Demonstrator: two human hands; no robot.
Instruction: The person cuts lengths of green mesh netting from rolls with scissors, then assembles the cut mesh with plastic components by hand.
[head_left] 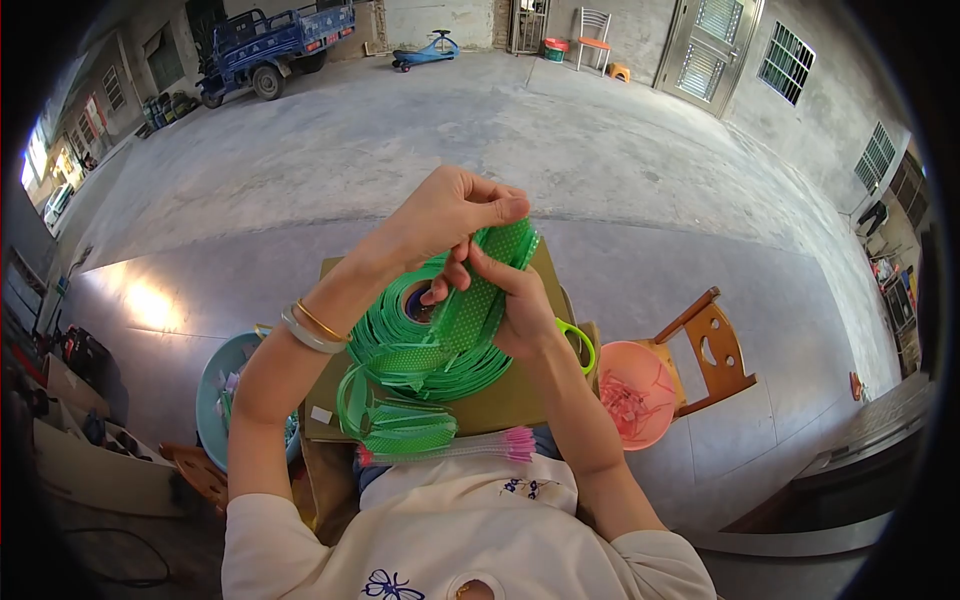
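Nearest the lens we note a cream shirt [430, 525] with blue embroidery, on the wearer's side of our landmark, the green roll [385, 328], which lies flat on a brown board [528, 400]. Over the roll's far right part we see green dotted strips [470, 318] held up, partly covering it. The left hand [455, 205], beyond the roll, pinches their upper end between thumb and fingers; bangles [312, 332] circle that forearm. The right hand [525, 305], at the roll's right, is closed round the same strips lower down, thumb in front. On the roll's near side we record a green bundle [408, 427], then a pink-tipped bundle [485, 446]. Right of the roll: a lime loop handle [590, 350], mostly hidden; a pink basin [640, 358] holding pink pieces [625, 405]; a wooden chair [735, 375]. Well left of the roll: a blue basin [212, 390], contents unclear.
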